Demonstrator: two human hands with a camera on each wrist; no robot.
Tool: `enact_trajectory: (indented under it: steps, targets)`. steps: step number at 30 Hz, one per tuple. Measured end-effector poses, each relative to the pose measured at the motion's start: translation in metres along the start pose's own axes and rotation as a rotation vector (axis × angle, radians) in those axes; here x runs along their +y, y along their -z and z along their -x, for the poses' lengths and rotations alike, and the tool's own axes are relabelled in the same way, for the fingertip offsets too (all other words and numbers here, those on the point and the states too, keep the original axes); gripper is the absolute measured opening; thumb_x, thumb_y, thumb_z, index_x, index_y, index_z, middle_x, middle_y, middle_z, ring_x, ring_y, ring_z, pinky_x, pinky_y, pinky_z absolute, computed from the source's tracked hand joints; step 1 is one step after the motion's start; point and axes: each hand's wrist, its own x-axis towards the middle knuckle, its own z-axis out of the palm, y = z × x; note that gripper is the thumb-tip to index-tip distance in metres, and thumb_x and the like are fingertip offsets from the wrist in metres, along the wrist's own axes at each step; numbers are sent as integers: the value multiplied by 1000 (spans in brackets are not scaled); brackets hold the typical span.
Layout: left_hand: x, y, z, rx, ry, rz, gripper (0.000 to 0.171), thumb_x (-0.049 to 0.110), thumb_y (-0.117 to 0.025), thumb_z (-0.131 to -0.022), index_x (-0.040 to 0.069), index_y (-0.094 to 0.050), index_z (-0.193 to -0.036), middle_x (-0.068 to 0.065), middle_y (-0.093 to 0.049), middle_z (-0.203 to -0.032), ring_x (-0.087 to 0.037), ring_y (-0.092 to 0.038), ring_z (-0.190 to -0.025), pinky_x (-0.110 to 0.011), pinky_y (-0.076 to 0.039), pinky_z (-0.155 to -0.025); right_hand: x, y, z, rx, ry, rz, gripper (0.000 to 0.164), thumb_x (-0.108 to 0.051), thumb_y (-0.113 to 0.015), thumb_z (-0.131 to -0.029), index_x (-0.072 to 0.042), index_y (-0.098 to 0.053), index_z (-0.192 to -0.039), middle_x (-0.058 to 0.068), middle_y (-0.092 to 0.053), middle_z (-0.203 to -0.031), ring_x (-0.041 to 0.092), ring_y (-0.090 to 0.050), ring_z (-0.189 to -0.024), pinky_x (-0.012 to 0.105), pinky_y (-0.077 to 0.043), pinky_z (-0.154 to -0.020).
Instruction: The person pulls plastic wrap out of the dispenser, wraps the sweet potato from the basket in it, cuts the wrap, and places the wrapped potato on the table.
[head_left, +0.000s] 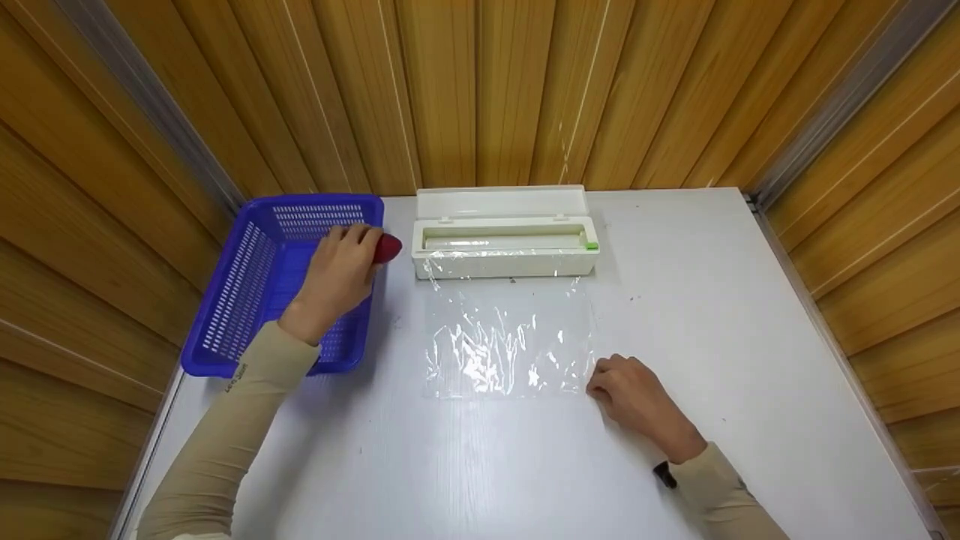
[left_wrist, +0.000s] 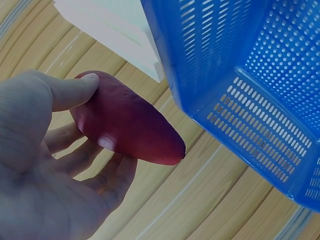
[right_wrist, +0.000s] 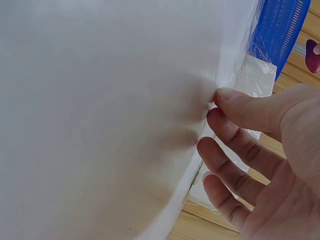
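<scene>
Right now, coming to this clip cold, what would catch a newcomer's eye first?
Probably the bright blue basket at the table's left edge, where the left hand holds a reddish sweet potato at the basket's inner rim. Next, the crinkled sheet of cling film spread at the centre, drawn from the open white dispenser box behind it, with the right hand at the sheet's near right corner.

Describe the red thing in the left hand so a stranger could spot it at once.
Start at the perforated blue plastic basket on the white table's left side. Above the basket's right rim, the left hand holds a smooth, dark red, tapered sweet-potato-like vegetable. It is the only red thing among blue, white and clear items.
</scene>
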Motion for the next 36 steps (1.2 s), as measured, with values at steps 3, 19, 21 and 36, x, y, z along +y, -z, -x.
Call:
enact_trajectory:
  steps: [3,19,21,36]
  targets:
    - [2,-1,-1,-11,-1,10,54,10,-79,-95,-2,-59,-144,-27,-64,-139,-49,-61,-122,-63,-53,-107,0,-1,0,9,3,3,19,2,-88,-81,-15,-82,-78,-4,-70,-81,17,-61,-73,31,-47,-66]
    - [13,-6,-6,-10,-36,5,51,12,-77,-98,-2,-59,-143,-26,-65,-139,-48,-62,-120,-60,-55,-104,-2,-1,0,27,-2,1,17,1,-90,-79,-15,-82,-79,-4,-70,-80,17,-61,-72,30,-45,-64]
    - [14,-7,-6,-6,-42,8,50,12,-77,-98,-2,-59,-143,-26,-65,-138,-47,-61,-121,-60,-54,-105,-2,-1,-1,19,-6,2,17,0,-90,-79,-15,-82,-79,-4,-70,-80,17,-61,-72,30,-45,-65]
    - [23,-10,-8,-10,-69,2,51,12,-77,-97,-1,-59,-143,-24,-65,-138,-47,-62,-118,-58,-56,-100,0,-2,0,21,16,15,19,1,-89,-79,-16,-81,-78,-4,-69,-80,18,-61,-73,31,-47,-66]
